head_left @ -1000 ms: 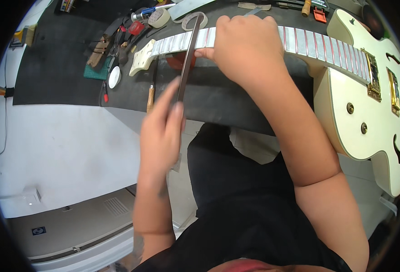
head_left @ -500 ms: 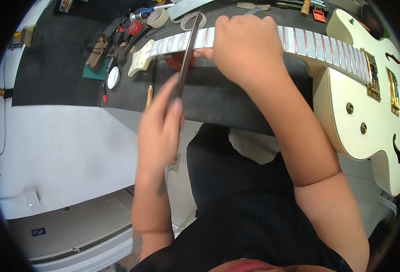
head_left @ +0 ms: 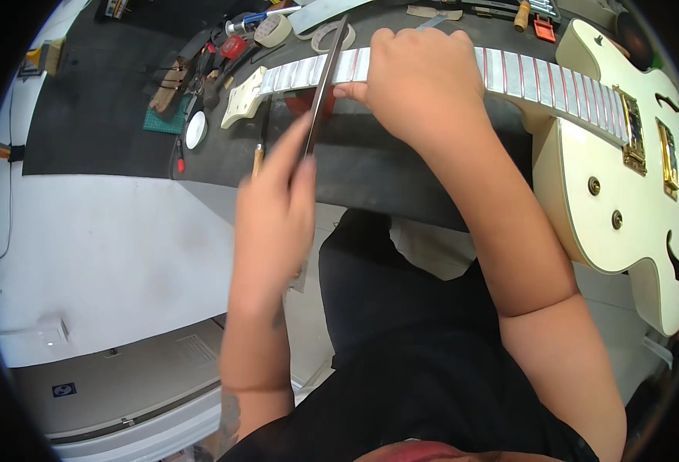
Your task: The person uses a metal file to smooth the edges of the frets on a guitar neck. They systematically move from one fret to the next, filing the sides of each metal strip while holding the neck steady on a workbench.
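Note:
A cream electric guitar (head_left: 578, 219) with f-holes lies across the bench, its body at the right and its headstock (head_left: 243, 102) at the left. Silvery tape-like strips cover the fretboard (head_left: 543, 79) between the frets, some edged in red. My left hand (head_left: 274, 212), slightly blurred, is closed on the lower end of a long, thin dark file (head_left: 327, 81). The file lies crosswise over the neck, near the headstock end. My right hand (head_left: 425, 88) wraps over the neck just right of the file, thumb toward it. Its other fingertips are hidden behind the neck.
A red block-like thing (head_left: 299, 102) sits under the neck, beside a wooden-handled tool (head_left: 258, 160). Tape rolls (head_left: 272, 31), a white dish (head_left: 196, 129), a green mat (head_left: 164, 119) and several hand tools lie on the black bench (head_left: 85, 131). An orange-red holder (head_left: 543, 28) is at the back.
My left hand and the file have shifted slightly away from me across the neck. My right hand keeps its hold; the whole view has moved a little.

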`<act>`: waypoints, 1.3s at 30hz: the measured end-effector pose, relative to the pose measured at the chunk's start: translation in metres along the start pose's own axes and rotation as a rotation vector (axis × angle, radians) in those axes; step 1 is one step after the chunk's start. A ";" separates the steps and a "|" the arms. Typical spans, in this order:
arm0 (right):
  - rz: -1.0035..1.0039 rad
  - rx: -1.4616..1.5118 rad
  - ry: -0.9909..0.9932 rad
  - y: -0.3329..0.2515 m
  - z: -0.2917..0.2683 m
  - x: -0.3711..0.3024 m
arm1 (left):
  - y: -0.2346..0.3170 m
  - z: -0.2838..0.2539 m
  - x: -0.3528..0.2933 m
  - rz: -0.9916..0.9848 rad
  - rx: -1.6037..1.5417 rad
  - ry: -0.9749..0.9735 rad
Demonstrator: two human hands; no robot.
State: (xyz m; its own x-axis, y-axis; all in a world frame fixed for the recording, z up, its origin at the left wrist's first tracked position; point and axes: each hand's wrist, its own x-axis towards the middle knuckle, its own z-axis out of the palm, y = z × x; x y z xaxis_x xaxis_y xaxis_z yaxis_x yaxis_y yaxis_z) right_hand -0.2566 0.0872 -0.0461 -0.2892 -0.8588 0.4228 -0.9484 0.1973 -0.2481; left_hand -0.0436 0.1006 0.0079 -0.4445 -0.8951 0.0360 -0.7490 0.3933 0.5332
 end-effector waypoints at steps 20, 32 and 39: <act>-0.010 -0.003 -0.031 -0.009 0.004 0.002 | -0.005 -0.005 -0.079 -0.020 0.134 0.069; 0.003 -0.059 -0.010 -0.003 0.000 -0.003 | -0.009 0.006 -0.016 0.002 0.005 0.049; -0.012 -0.063 0.016 -0.004 0.000 -0.004 | -0.009 0.006 -0.030 0.066 0.050 0.075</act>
State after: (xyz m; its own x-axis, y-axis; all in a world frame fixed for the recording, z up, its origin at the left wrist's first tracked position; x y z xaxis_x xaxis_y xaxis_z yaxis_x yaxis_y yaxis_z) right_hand -0.2512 0.0897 -0.0467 -0.2795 -0.8538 0.4392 -0.9579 0.2170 -0.1877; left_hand -0.0266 0.1257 -0.0029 -0.4571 -0.8792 0.1342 -0.7434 0.4605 0.4851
